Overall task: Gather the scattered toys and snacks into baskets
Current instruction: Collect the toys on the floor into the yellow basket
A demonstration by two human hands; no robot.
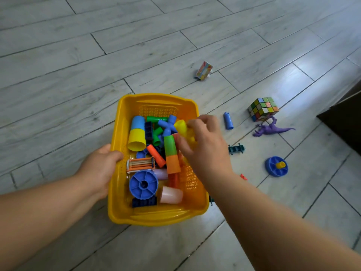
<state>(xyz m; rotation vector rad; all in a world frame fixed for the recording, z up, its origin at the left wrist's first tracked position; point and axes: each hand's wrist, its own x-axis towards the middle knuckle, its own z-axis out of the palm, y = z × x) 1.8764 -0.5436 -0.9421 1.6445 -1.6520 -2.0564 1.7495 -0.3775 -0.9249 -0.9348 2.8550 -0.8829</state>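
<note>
While the left hand [101,165] grips the rim of the yellow basket [156,218], likely to steady it, the right hand [203,141] pinches what seems a yellow block [182,127] just above the toys [144,184] inside, with a cube [262,108] and a dinosaur [271,130] lying loose to its right.

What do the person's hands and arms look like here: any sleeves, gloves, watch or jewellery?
Both hands are bare, with no gloves. The left hand and the right hand show no rings on the parts in view, and neither wrist carries a watch or bracelet. The left forearm and the right forearm are uncovered to the frame's edge, with no sleeve, cuff or markings visible.
</note>
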